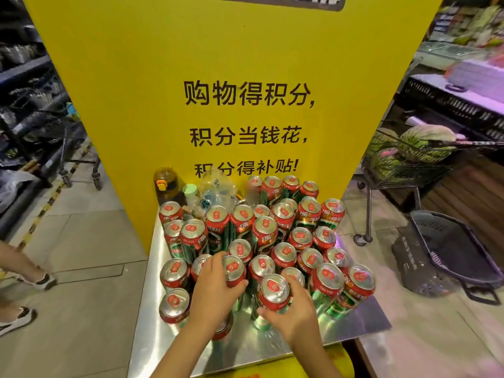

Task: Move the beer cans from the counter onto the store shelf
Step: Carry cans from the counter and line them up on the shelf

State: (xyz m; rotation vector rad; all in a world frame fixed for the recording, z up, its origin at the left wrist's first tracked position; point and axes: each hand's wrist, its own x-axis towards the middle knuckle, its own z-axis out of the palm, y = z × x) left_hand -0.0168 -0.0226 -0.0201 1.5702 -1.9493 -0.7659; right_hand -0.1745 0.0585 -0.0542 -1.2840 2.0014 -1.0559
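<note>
On the counter (pixel 354 320): beer cans (pixel 275 233) are crowded before a yellow sign (pixel 231 50).
Left hand (pixel 215 290): curled round one can (pixel 234 268).
Right hand (pixel 294 309): another can (pixel 272 291) is gripped.
Room: tiled floor (pixel 90 241), trolley of watermelons (pixel 414 148).

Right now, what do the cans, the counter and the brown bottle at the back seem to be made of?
Cans: thin metal, probably aluminium, with bright silvery lids and glossy printed sides.
Counter: metal sheet, likely stainless steel, with a brushed grey sheen mirroring the cans.
Bottle: probably tinted plastic, see-through brown with an orange clasp; glass can't be excluded.
</note>
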